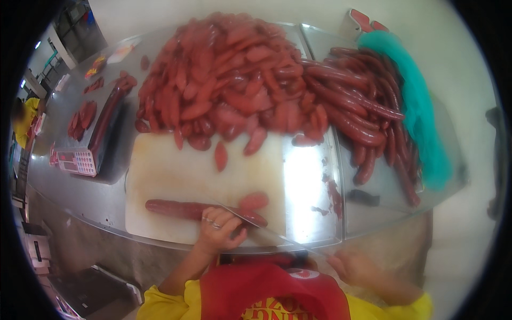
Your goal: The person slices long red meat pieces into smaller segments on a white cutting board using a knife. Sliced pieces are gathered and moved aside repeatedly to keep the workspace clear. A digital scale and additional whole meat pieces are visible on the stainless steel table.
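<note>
Sausage (176,208): probably firm, slippery; best held mid-length
Left hand (218,233): clamped over sausage
Right hand (351,264): closed around knife (282,237)

The right hand (351,265) is blurred, seemingly hiding the handle of the knife (273,231); the left hand (220,229) covers part of the sausage (173,208).

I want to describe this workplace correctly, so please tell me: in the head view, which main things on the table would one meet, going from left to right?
Weighing scale, heap of sausage slices, heap of long sausages, teal plastic bag.
</note>
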`<state>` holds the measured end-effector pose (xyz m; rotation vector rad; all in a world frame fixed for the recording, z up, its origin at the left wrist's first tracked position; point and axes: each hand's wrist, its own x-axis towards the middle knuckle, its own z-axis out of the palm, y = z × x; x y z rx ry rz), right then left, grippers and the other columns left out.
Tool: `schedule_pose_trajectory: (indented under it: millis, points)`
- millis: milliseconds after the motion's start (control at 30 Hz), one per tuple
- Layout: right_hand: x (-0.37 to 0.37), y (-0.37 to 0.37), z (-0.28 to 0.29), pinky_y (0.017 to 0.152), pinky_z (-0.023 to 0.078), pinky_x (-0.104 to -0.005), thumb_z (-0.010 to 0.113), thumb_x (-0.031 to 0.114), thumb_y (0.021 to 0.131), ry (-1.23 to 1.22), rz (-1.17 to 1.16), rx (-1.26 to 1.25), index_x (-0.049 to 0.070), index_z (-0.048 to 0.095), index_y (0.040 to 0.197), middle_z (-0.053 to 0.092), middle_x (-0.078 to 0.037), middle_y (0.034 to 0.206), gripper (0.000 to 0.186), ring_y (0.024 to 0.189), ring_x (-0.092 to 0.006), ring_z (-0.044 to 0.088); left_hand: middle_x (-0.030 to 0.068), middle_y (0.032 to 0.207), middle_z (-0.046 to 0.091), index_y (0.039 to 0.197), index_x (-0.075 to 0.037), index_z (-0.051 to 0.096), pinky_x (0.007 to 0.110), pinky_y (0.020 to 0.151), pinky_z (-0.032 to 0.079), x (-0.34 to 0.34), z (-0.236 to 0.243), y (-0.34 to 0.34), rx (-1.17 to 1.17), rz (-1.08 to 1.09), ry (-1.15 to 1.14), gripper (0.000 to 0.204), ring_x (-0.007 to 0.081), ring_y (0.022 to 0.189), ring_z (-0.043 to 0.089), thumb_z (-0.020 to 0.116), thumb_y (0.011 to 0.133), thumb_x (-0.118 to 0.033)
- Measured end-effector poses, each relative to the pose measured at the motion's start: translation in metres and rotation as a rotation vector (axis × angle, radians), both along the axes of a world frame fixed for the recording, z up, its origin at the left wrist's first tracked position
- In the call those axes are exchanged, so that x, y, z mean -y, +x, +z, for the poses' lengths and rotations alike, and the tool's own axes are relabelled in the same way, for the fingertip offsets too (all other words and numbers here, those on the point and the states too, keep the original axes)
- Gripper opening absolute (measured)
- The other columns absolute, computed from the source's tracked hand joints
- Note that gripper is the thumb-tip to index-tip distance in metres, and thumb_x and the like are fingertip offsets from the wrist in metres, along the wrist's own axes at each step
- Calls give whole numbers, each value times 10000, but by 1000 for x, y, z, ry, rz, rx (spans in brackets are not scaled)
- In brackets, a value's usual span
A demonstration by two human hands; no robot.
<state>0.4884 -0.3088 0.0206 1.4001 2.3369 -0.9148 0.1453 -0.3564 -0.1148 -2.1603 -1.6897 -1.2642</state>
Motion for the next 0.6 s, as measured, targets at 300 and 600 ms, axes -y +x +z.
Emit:
schedule_pose_trajectory:
  millis: [300,600]
  points:
    - [-29,-98,-79,614,507,-528,397,507,1008,-22,79,-146,4,608,918,630,-252,671,553,666,-460,635,14,911,600,881,-142,648,378,780,411,-1,5,2,2,15,-15,248,213,849,568,764,663,-164]
    - [-5,-46,-28,568,497,-521,467,461,997,-116,-38,-24,14,578,868,622,-242,656,478,625,-455,623,9,931,569,871,-160,633,381,795,391,13,7,-23,-70,9,-55,340,223,898,538,844,607,-201]
